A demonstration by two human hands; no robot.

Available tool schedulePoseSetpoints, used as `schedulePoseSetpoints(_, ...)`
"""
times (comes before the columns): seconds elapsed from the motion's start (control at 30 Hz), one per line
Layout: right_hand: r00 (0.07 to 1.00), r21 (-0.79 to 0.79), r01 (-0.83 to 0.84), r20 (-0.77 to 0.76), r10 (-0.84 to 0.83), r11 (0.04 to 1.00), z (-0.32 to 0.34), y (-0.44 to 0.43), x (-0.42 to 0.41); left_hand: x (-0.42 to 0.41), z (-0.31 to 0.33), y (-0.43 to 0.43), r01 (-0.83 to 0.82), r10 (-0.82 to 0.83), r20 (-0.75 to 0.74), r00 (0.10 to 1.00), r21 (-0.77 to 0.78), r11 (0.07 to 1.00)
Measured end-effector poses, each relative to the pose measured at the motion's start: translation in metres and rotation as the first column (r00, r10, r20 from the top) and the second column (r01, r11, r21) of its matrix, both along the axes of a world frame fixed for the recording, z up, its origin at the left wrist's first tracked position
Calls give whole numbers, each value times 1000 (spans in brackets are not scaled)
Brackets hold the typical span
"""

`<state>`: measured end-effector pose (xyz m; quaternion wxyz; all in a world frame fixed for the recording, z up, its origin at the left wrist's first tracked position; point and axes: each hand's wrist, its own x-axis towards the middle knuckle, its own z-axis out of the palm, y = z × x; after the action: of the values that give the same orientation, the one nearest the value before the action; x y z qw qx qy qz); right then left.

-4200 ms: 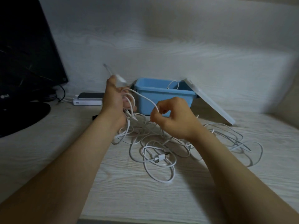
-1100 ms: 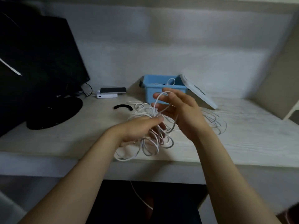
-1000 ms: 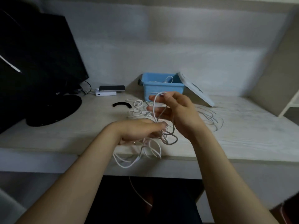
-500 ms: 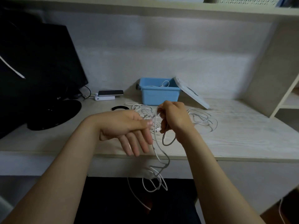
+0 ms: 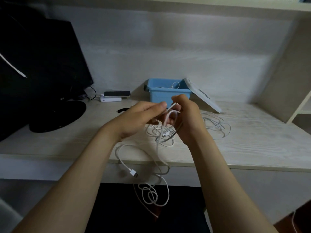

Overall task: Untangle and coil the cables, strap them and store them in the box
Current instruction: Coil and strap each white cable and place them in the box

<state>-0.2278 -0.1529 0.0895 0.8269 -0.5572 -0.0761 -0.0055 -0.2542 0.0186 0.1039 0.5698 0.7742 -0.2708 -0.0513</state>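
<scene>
Hiding one end of the strap (image 5: 122,110) behind the left hand (image 5: 139,116). Cutting off the monitor (image 5: 42,61) at the left edge. Losing the low end of the cable (image 5: 134,173) in darkness.

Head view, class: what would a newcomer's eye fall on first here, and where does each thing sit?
At centre, above the desk, the left hand and right hand both grip a white cable whose loops dangle past the front edge. Behind them a blue box stands open, its lid leaning against its right side; a black monitor fills the left.
</scene>
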Motion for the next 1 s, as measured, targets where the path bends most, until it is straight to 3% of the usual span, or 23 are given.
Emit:
schedulePoseSetpoints(0.13,994,126,-110,1,110,986,-5,-5,4,-1,12,-4,26,-27,20,999,41,999)
schedulePoseSetpoints(0.3,972,39,-234,10,234,972,-8,-14,0,2,17,-8,100,-117,-85,989,-181,978)
schedulePoseSetpoints(0.47,993,-255,-67,81,91,965,-14,-4,0,4,29,-18,101,-229,-202,952,-500,860)
schedulePoseSetpoints(0.57,991,-433,-129,-74,107,892,-22,1,-3,13,32,-28,26,-177,-202,963,-587,809)
schedulePoseSetpoints(0.67,925,-508,-359,-305,226,783,-30,2,-9,26,32,-34,-90,32,-121,992,-506,858)
schedulePoseSetpoints(0.8,807,-368,-573,-410,425,732,-29,3,-19,34,32,-40,-278,306,141,941,-189,942)
schedulePoseSetpoints(0.93,777,-624,-607,-337,532,492,-8,-9,-27,43,14,-32,-251,252,126,960,-21,968)
schedulePoseSetpoints(1.0,834,-666,-513,-239,497,541,1,-15,-25,43,4,-27,-207,207,22,978,-2,978)
